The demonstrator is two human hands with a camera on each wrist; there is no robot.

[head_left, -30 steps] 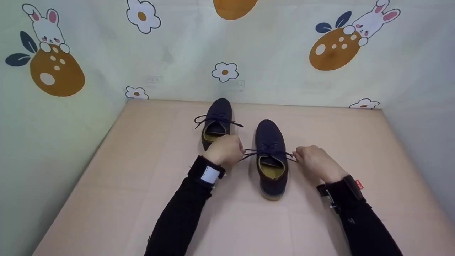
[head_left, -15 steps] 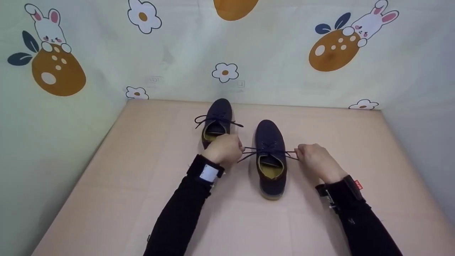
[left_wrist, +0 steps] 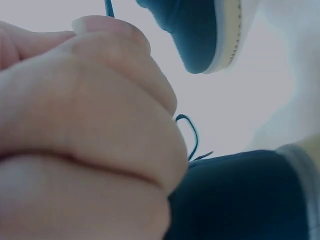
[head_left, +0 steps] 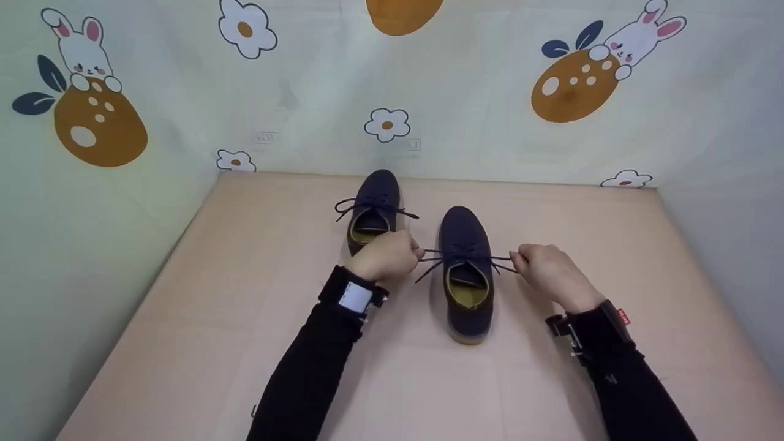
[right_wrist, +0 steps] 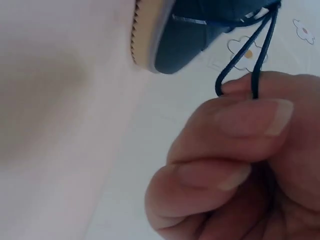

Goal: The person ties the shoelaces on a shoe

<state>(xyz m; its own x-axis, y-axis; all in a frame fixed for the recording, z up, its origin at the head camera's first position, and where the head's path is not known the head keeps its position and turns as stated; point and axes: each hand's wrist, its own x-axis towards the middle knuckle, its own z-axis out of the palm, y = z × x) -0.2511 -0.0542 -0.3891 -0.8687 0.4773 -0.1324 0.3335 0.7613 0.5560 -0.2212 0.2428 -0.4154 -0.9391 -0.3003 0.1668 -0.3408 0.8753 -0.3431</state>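
Observation:
A dark navy lace-up shoe [head_left: 463, 236] sits at the middle, toe pointing away, with its laces crossed in a bow over the tongue. On its left, my left hand [head_left: 389, 254] pinches a shoelace [head_left: 432, 250] between thumb and curled fingers. My right hand [head_left: 554, 275] pinches a lace loop [head_left: 501, 258] on the other side; in the right wrist view two strands of that loop [right_wrist: 263, 47] enter the fingers. The strands run straight from shoe to hands. A short loose lace end [head_left: 427, 271] hangs beside the left strands. In the left wrist view the left fingers hide most of the lace.
A matching shoe [head_left: 378, 187] with a tied bow [head_left: 375, 207] stands farther back to the left, its heel hidden behind my left hand. Both shoes rest on a pale pink surface [head_left: 257, 343]. A patterned cloth wall [head_left: 318, 79] rises behind.
Both hands have shifted slightly away from the body, still holding the lace loops; the right has also moved a little outward. A loose lace end shows now at the right of the shoe.

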